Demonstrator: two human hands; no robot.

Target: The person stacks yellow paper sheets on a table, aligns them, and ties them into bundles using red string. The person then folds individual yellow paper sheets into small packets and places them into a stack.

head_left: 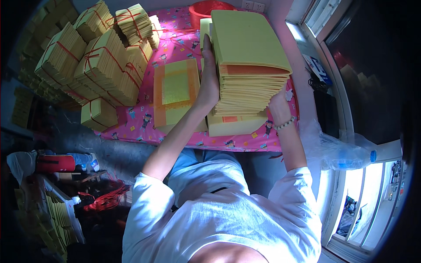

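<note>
A thick stack of yellow paper sheets (249, 61) is lifted and tilted above the table. My left hand (209, 76) presses flat against the stack's left side. My right hand (279, 106) grips it from under the near right corner; a bead bracelet is on that wrist. Beneath the stack lies another pile of yellow sheets (237, 124). To the left of it lies a flat pile with an orange border and a gold square in its middle (175, 90).
The table has a pink patterned cloth (144, 120). Bundles of yellow paper tied with red string (105, 65) fill its left part. A red basin (206, 9) stands at the back. A clear plastic bag (333, 149) lies by the window on the right. Red string (105, 200) lies on the floor.
</note>
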